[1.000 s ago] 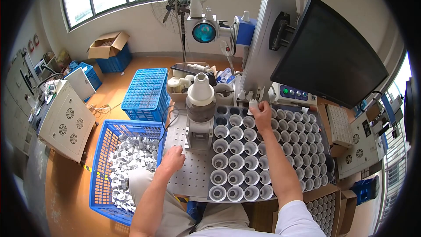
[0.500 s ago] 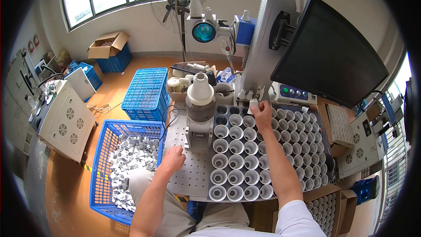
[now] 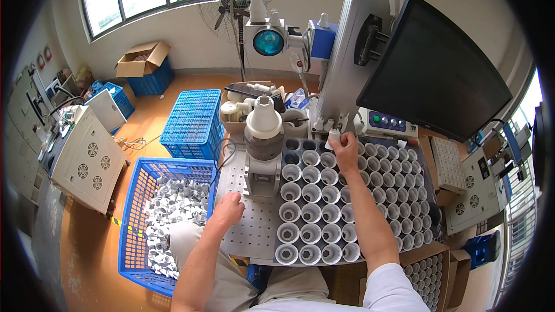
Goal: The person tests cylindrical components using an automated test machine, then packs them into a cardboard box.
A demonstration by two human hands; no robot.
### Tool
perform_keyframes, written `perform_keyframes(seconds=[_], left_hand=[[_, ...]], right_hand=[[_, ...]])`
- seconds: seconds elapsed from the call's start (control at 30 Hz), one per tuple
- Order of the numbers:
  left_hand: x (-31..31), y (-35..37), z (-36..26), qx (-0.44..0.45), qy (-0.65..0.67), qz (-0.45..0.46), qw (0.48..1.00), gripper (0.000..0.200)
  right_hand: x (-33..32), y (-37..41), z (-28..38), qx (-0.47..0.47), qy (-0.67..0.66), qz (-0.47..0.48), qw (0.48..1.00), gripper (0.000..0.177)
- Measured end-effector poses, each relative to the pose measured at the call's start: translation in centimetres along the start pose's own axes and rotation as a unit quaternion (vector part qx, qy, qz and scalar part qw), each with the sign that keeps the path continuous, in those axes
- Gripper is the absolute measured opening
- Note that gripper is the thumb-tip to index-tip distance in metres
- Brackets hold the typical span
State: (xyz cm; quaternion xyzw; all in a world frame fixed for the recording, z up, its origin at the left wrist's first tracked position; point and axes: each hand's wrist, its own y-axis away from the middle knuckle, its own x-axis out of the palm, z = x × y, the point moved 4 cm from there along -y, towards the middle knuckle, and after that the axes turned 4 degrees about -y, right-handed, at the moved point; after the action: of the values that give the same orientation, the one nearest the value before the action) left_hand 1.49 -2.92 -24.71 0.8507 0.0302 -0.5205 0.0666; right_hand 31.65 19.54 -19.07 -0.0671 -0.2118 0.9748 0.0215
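My right hand (image 3: 346, 151) is closed on a small white plastic cone (image 3: 333, 137), holding it at the back of a dark tray filled with rows of white plastic cups (image 3: 311, 214). Curled into a loose fist, my left hand (image 3: 229, 209) rests on the perforated metal plate (image 3: 250, 231); nothing shows in its fingers. Just beyond it stands a machine with a grey body (image 3: 263, 178), topped by a large white cone (image 3: 265, 118). Some cups behind my right hand and forearm are hidden.
A blue crate (image 3: 128, 242) of loose white cone parts sits at my left knee. Farther back is another blue crate (image 3: 191, 121). A lens device (image 3: 269, 41) hangs above the bench, and a dark monitor (image 3: 436, 69) leans in from the right. A cardboard box (image 3: 457, 277) stands lower right.
The white cone in my right hand has tilted slightly, with a very small shift of the fingers. My left hand stays in place.
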Motion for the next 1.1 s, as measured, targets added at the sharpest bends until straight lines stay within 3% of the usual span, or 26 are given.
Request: perform_keyframes(seconds=[0.27, 0.37, 0.43, 0.47, 0.6, 0.67, 0.77, 0.8, 0.9, 0.93, 0.97, 1.03, 1.07, 1.1], left_hand=[[0.2, -0.3, 0.6, -0.021, 0.035, -0.017, 0.999, 0.018], [-2.4, -1.7, 1.6, -0.05, 0.128, -0.129, 0.982, 0.016], [-6.4, -3.4, 1.2, 0.029, 0.139, -0.343, 0.929, 0.022], [-9.6, -4.1, -0.7, 0.009, 0.197, -0.371, 0.907, 0.024], [-18.8, -6.8, -10.7, 0.087, 0.271, -0.396, 0.873, 0.029], [-19.4, -8.8, -13.8, 0.17, 0.255, -0.35, 0.885, 0.03], [-22.2, -6.9, -16.1, 0.161, 0.304, -0.278, 0.897, 0.028], [-23.0, -6.2, -15.1, 0.172, 0.334, -0.342, 0.861, 0.026], [-24.5, -2.8, -8.4, 0.123, 0.281, -0.426, 0.851, 0.027], [-23.4, -2.5, -4.2, 0.069, 0.275, -0.446, 0.849, 0.028], [-21.9, -2.0, -0.4, 0.001, 0.23, -0.462, 0.856, 0.028], [-15.4, -2.0, 8.6, -0.111, -0.002, -0.509, 0.853, 0.02], [-12.2, -1.8, 11.1, -0.174, -0.061, -0.395, 0.9, 0.02], [-8.1, -1.9, 13.9, -0.119, -0.162, -0.385, 0.901, 0.026]], right_hand=[[0.1, 0.0, 0.0, -0.002, -0.01, 0.005, 1.0, 0.032], [0.1, -0.1, 0.2, -0.015, 0.005, 0.013, 1.0, 0.032], [0.4, -0.3, 0.5, -0.005, 0.002, 0.022, 1.0, 0.032], [0.7, -0.6, 1.1, 0.01, -0.009, 0.027, 1.0, 0.031], [2.9, -1.5, 9.1, -0.004, -0.116, 0.066, 0.991, 0.028], [5.0, -1.3, 14.0, -0.034, -0.192, 0.093, 0.976, 0.028], [8.9, 0.2, 18.9, -0.082, -0.303, 0.141, 0.939, 0.031], [10.1, 0.6, 18.8, -0.108, -0.261, 0.166, 0.945, 0.032], [12.5, 2.0, 17.6, -0.147, -0.175, 0.21, 0.951, 0.035], [13.0, 2.2, 17.7, -0.141, -0.172, 0.21, 0.952, 0.035], [13.2, 2.4, 17.7, -0.135, -0.169, 0.209, 0.954, 0.035], [13.1, 2.7, 18.0, -0.137, -0.168, 0.205, 0.954, 0.034], [12.9, 2.8, 18.0, -0.138, -0.166, 0.206, 0.955, 0.034], [12.7, 2.8, 17.9, -0.135, -0.197, 0.22, 0.946, 0.033]])
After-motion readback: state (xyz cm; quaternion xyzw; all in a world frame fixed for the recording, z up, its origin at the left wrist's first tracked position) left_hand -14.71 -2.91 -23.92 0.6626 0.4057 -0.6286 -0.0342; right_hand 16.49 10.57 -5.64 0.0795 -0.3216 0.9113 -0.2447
